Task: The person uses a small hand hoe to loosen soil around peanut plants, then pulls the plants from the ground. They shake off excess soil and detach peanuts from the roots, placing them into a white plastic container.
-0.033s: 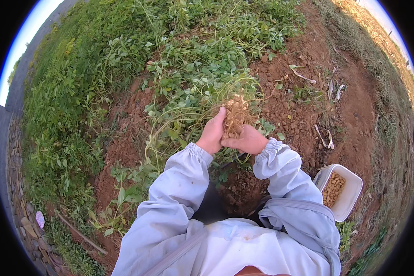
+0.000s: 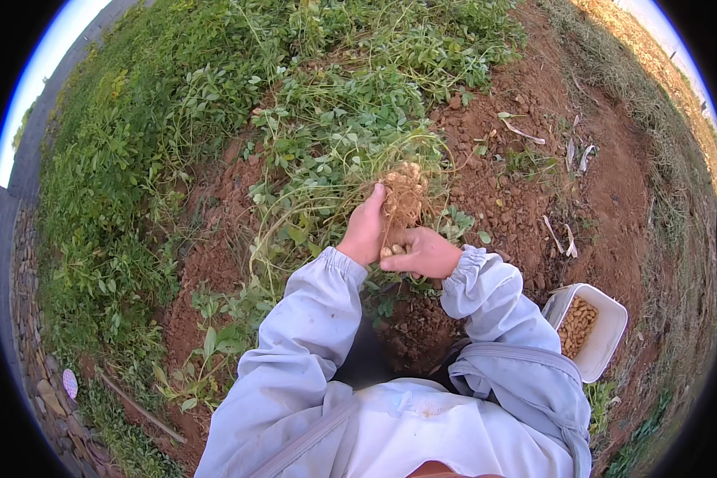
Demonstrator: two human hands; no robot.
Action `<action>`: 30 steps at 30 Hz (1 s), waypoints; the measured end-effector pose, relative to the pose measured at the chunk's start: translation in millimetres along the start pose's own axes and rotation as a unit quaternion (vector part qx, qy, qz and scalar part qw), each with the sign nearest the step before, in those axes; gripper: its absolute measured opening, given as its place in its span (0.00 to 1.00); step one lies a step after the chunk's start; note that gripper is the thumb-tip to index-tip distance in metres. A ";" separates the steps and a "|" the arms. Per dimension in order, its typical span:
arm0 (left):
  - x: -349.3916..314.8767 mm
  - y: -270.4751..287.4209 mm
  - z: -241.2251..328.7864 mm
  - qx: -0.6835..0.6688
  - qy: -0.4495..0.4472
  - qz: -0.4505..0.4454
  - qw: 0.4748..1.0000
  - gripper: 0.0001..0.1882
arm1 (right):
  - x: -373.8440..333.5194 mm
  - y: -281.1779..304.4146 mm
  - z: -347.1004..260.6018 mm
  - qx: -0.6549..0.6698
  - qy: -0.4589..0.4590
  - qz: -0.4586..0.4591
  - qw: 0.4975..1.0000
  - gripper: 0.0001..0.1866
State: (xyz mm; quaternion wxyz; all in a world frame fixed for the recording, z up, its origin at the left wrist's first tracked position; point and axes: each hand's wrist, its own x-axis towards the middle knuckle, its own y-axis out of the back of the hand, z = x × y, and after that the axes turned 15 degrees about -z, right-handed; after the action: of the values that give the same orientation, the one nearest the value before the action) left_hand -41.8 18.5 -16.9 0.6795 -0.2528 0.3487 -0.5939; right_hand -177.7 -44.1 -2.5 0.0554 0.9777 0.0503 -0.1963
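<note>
My left hand (image 2: pixel 365 227) grips a pulled-up peanut plant (image 2: pixel 405 195) by its root end, the thumb pointing up along the roots. Pale pods hang among the tangled brown roots, and the green stems run off beyond and to the left. Just below the roots, my right hand (image 2: pixel 432 253) is closed around a few loose peanuts (image 2: pixel 393 251), which show at its thumb and fingertips. To the right of my right arm stands a white plastic tub (image 2: pixel 609 331) with a heap of peanuts (image 2: pixel 577 327) in it.
Leafy peanut plants (image 2: pixel 127 167) cover the left and far ground. Reddish clumpy soil (image 2: pixel 518 207) lies to the right, with dry pale husks (image 2: pixel 562 237) on it. A stick (image 2: pixel 139 405) and a stone edging (image 2: pixel 52 390) are at the lower left.
My right hand has come slightly down from the roots, and peanuts now show in its fingers. The left hand still grips the plant.
</note>
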 end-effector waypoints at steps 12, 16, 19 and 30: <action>-13.0 30.6 40.8 0.020 0.063 0.019 0.998 0.22 | -337.7 6.7 149.4 0.067 -0.027 0.707 0.703 0.12; -20.8 25.2 43.5 0.054 0.084 0.055 0.993 0.22 | -401.1 -20.1 280.8 -0.281 -0.478 0.587 0.590 0.22; -27.8 29.8 40.3 0.122 0.098 0.080 0.984 0.24 | -329.8 14.9 250.5 -0.035 -0.132 0.613 0.778 0.25; -31.9 23.5 -43.1 0.281 0.205 0.045 0.936 0.27 | -37.1 7.5 19.3 -0.345 0.073 0.249 0.902 0.18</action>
State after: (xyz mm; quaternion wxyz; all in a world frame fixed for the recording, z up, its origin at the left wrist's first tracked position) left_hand -62.1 56.9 -56.3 0.6626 0.0916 0.3103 -0.6755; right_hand -218.1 -56.8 -5.1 0.4328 0.8895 -0.1265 -0.0744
